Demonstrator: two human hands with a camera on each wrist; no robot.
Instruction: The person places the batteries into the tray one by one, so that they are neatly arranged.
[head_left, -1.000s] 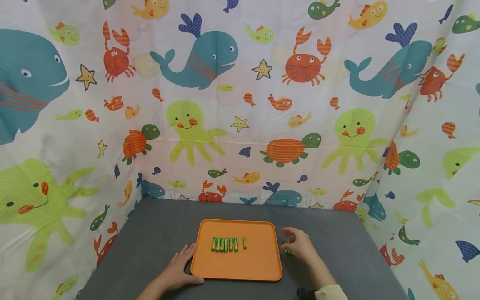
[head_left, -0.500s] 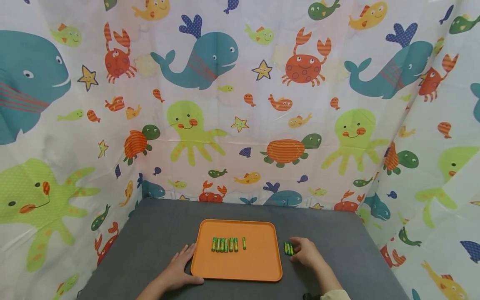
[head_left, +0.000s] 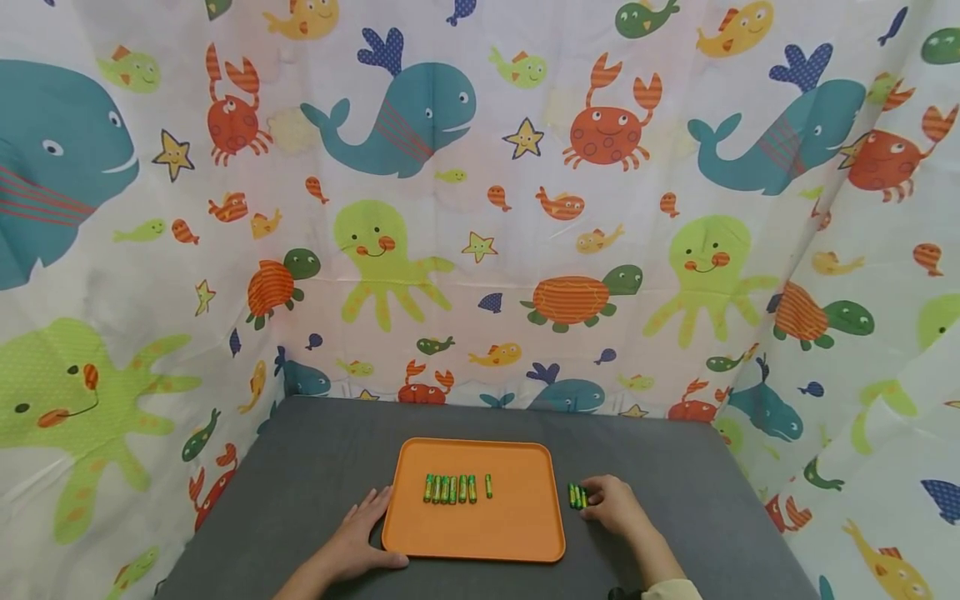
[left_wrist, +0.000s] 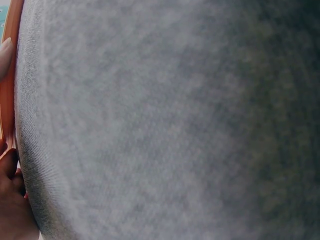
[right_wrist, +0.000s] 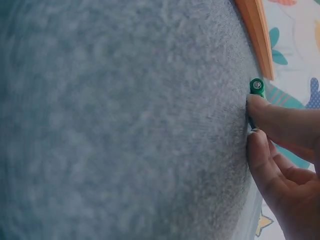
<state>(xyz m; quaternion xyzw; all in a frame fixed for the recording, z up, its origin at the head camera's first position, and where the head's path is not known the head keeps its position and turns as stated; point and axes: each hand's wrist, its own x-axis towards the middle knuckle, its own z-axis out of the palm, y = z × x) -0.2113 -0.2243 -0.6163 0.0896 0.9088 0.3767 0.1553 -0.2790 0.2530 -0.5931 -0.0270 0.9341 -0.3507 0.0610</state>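
Observation:
Several green-and-yellow batteries [head_left: 448, 489] lie side by side in a row on an orange tray [head_left: 517, 533], and one single battery [head_left: 488, 487] lies apart to their right. My left hand [head_left: 360, 542] rests at the tray's front left corner, fingers along the left side and thumb at the front edge. On the table right of the tray is a small group of batteries [head_left: 574, 497]. My right hand [head_left: 615, 506] pinches the rightmost of these between thumb and fingertips. The right wrist view shows a battery end [right_wrist: 257, 86] just beyond the thumb.
The dark grey tabletop [head_left: 330, 450] surrounds the tray. A white curtain [head_left: 465, 367] printed with sea animals stands behind the table and along both sides. In the right wrist view the tray's edge [right_wrist: 256, 37] shows beyond the batteries.
My right hand moved right and slightly toward me from above the loose batteries, uncovering them, and then stayed at their right side. My left hand and the tray have not moved.

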